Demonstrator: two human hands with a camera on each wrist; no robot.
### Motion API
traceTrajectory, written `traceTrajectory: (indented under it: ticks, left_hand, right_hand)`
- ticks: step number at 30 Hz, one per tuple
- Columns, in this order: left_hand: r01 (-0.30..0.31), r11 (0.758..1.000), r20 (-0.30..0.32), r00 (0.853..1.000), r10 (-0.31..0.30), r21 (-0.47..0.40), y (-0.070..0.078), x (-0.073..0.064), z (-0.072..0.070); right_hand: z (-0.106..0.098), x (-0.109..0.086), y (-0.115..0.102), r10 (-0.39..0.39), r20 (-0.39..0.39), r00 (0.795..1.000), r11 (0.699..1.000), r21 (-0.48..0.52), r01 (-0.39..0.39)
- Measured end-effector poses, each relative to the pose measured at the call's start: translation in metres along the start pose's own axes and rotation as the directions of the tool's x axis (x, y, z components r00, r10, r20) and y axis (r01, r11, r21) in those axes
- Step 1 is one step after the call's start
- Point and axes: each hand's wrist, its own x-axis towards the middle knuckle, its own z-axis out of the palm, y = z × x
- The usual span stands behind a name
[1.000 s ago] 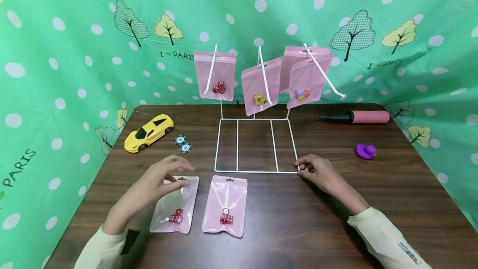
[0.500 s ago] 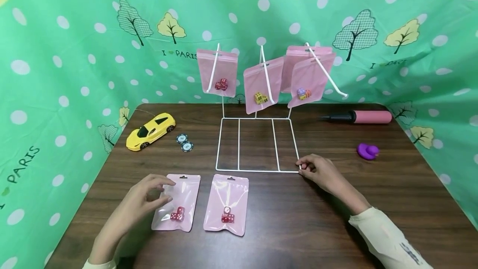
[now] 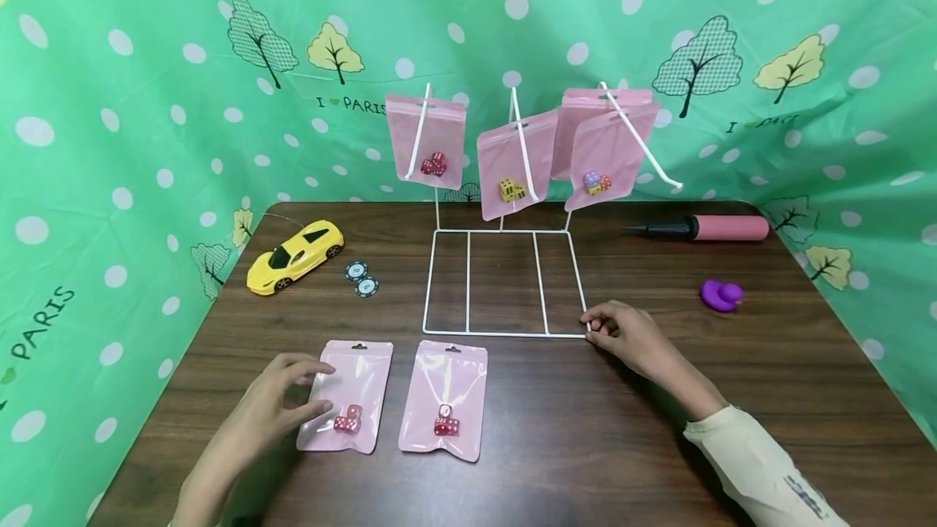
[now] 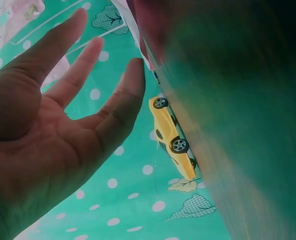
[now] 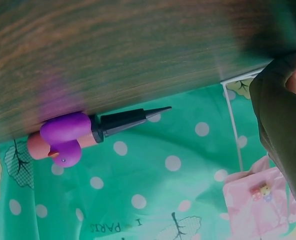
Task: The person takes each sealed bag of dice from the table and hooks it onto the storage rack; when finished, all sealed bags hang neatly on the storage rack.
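Now the left hand [image 3: 268, 405] is nearer to the near left corner of the desk [image 3: 556, 450] than a second ago; its fingertips come over the left side of the left pink bag [image 3: 360, 381] rather than its top. Thumb and fingers stand apart, loosely bent, with nothing between them (whether a fingertip brushes the bag is hard to tell). The bag itself is unmoved, lying flat toward the near edge, left of the middle, its red dice [image 3: 347, 420] showing through; the right pink bag [image 3: 428, 393] lies just beside it, not touching.

The right hand [image 3: 631, 340] keeps its place, thumb and fingers pinched on the near right corner of the white wire rack [image 3: 505, 335], whose base runs back toward the far edge. The hanging bags [image 3: 410, 132] on its prongs [image 3: 525, 146] look the same as before, none added. For the work, this reads as a reach at the left bag from its side, not yet a hold, while the rack seems to be kept steady.
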Motion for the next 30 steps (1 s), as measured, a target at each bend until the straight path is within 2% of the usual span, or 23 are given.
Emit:
traceTrajectory:
  ticks: [9, 16, 20, 21, 24, 28, 30]
  left_hand:
    - [0.091, 0.996, 0.081, 0.993, -0.091, 0.011, -0.001, -0.002, 0.002]
    - [0.202, 0.979, 0.156, 0.967, -0.202, 0.014, 0.002, 0.003, 0.005]
    - [0.209, 0.978, 0.175, 0.963, -0.204, -0.01, -0.002, 0.005, 0.006]
    - [0.191, 0.981, 0.18, 0.966, -0.185, -0.014, -0.005, 0.006, 0.006]
    - [0.199, 0.979, 0.215, 0.959, -0.184, -0.05, -0.009, 0.007, 0.006]
    - [0.235, 0.967, 0.249, 0.946, -0.206, -0.093, -0.006, 0.008, 0.004]
    - [0.222, 0.97, 0.245, 0.95, -0.193, -0.096, -0.003, 0.008, 0.002]
  right_hand:
    - [0.0, -0.002, -0.001, -0.018, -0.015, 1.0, 1.0, 0.003, 0.018]
    - [0.0, -0.002, -0.001, -0.022, -0.012, 1.0, 1.0, -0.005, 0.022]
    - [0.001, -0.002, -0.001, -0.022, -0.005, 1.0, 1.0, -0.002, 0.022]
    - [0.001, -0.001, -0.001, -0.023, -0.004, 1.0, 1.0, -0.001, 0.023]
    - [0.001, -0.002, -0.001, -0.022, -0.003, 1.0, 1.0, 0.0, 0.022]
    - [0.0, -0.002, -0.001, -0.021, -0.012, 1.0, 1.0, -0.003, 0.021]
    - [0.0, -0.003, -0.001, -0.023, -0.014, 1.0, 1.0, -0.004, 0.023]
